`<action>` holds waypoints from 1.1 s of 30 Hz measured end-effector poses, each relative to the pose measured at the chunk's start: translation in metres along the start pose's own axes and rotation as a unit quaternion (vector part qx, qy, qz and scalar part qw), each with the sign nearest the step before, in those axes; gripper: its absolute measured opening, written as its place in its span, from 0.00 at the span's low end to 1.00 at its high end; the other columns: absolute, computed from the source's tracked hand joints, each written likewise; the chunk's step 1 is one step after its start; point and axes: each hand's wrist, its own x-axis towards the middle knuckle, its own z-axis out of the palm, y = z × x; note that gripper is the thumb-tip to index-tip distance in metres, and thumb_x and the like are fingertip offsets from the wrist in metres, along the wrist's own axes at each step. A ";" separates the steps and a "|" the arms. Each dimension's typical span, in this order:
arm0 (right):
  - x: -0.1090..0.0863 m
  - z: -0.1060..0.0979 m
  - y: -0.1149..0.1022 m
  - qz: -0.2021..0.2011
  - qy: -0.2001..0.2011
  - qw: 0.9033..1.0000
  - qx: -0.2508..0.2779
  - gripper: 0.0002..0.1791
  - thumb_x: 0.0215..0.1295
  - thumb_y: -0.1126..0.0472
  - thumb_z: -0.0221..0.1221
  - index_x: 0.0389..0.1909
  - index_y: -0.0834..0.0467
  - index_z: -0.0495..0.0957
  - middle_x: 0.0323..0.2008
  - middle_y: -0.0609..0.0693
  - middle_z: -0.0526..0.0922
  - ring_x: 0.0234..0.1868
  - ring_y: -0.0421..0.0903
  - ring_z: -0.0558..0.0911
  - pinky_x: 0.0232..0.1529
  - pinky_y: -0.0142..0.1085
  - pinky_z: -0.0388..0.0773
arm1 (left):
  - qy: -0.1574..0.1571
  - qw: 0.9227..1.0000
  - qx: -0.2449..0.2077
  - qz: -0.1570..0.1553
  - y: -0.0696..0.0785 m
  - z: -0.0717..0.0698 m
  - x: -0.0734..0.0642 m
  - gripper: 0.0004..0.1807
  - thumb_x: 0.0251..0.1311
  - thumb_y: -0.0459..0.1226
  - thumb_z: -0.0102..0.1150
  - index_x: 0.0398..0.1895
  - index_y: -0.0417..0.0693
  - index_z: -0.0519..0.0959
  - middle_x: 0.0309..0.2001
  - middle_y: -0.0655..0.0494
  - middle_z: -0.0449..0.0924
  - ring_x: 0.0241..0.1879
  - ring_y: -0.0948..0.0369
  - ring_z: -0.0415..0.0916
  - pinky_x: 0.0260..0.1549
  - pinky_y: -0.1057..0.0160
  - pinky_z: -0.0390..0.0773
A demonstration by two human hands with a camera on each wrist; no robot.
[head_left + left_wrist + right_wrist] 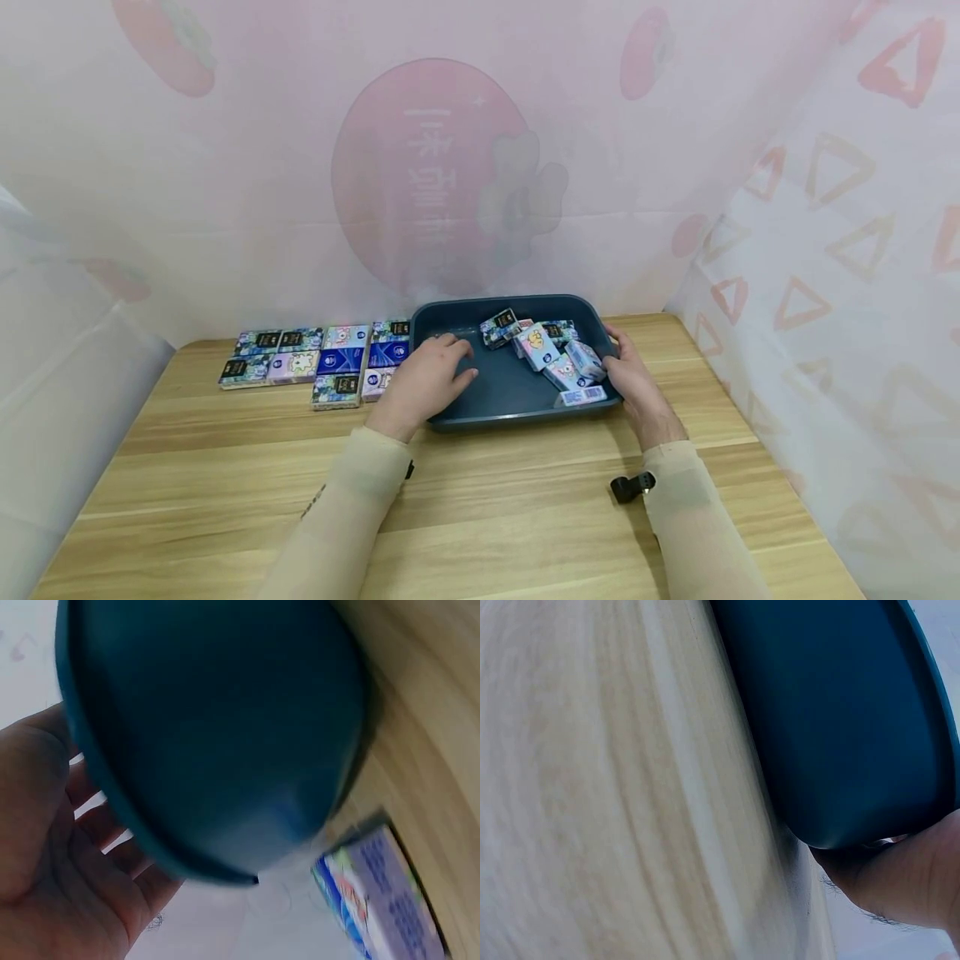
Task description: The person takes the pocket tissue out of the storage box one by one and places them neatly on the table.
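Note:
A dark blue-green tray (495, 392) stands on the wooden table, several small pocket tissue packs (537, 346) heaped loosely in its right half. My left hand (423, 379) is at the tray's left end, over the rim, with relaxed fingers and nothing held. In the left wrist view the fingers (101, 825) of this hand pass behind the tray rim (161, 855); whether they touch it cannot be told. My right hand (633, 375) grips the tray's right end, the thumb at the rim. In the right wrist view the tray's outer wall (840, 735) hides most of the right-hand fingers.
Left of the tray, several tissue packs lie side by side in rows (292, 365), some with blue wrappers (340, 360). One pack (386, 896) lies close to the tray in the left wrist view. A printed cloth (285, 167) hangs behind the wooden table (480, 508).

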 end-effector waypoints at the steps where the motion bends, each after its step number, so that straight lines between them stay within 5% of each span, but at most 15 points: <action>1: 0.000 0.000 0.000 -0.001 0.000 1.000 0.000 0.44 0.92 0.68 0.41 0.99 0.38 0.47 0.97 0.61 0.52 0.91 0.62 0.58 0.97 0.64 0.50 | 0.000 1.000 -0.002 0.001 0.003 0.001 0.002 0.20 0.84 0.48 0.73 0.68 0.48 0.89 0.66 0.47 0.91 0.67 0.48 0.89 0.74 0.45 0.90; 17: 0.000 0.000 0.001 -0.003 0.001 1.000 0.004 0.43 0.92 0.68 0.41 0.99 0.39 0.47 0.98 0.60 0.51 0.92 0.63 0.56 0.97 0.65 0.48 | 0.011 0.999 -0.013 0.034 0.043 0.037 0.031 0.27 0.85 0.47 0.71 0.79 0.48 0.83 0.77 0.46 0.85 0.77 0.46 0.83 0.80 0.44 0.86; 24: 0.000 0.001 0.001 -0.003 0.001 1.000 0.000 0.44 0.91 0.68 0.41 0.99 0.39 0.46 0.98 0.60 0.49 0.94 0.63 0.55 0.98 0.66 0.46 | 0.021 0.997 0.015 0.067 0.054 0.054 0.044 0.31 0.85 0.48 0.71 0.84 0.49 0.79 0.86 0.44 0.76 0.85 0.45 0.76 0.81 0.42 0.84; 33: -0.001 0.000 0.001 -0.008 0.000 1.000 0.000 0.45 0.90 0.69 0.40 1.00 0.40 0.45 0.98 0.61 0.49 0.94 0.63 0.55 0.98 0.64 0.47 | -0.004 0.996 0.050 0.075 0.066 0.068 0.058 0.34 0.86 0.51 0.69 0.89 0.58 0.75 0.94 0.49 0.64 0.93 0.48 0.64 0.87 0.39 0.77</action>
